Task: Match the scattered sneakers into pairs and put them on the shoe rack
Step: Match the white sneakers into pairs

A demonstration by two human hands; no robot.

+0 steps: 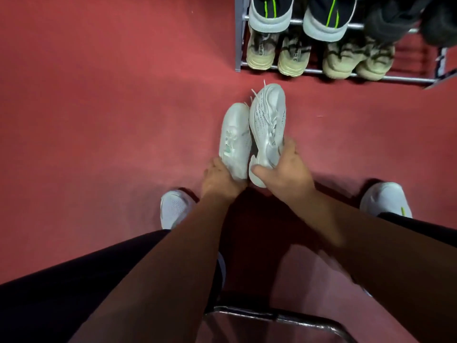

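Two white sneakers are held side by side over a red floor (pixel 99 95), just short of a shoe rack (pixel 238 45), with their toes pointed toward it. The left sneaker (pixel 235 139) is grasped at its heel by the left hand (pixel 220 179), whose fingers are curled around the back of the shoe. The right sneaker (pixel 268 125) is clasped at the heel by the right hand (pixel 284 172), the thumb laid across the sole edge and the fingers wrapped over the far side. In each case the shoe extends forward from the grip, so that only the heel is covered. The two sneakers are pressed together along their inner sides; the right one is tilted, reaches further forward, and has its laces loose at the toe. Whether either sole is touching the floor cannot be told, as the view is blurred. On the rack's lower shelf four cream sneakers (pixel 259 53) are lined up heels outward. On the upper shelf two black sneakers (pixel 268 18) with green stripes are set, and beside them dark shoes (pixel 385 23) too indistinct to be counted. Two more white shoes are worn on the person's feet, one at the left (pixel 173 209) and one at the right (pixel 385 199).
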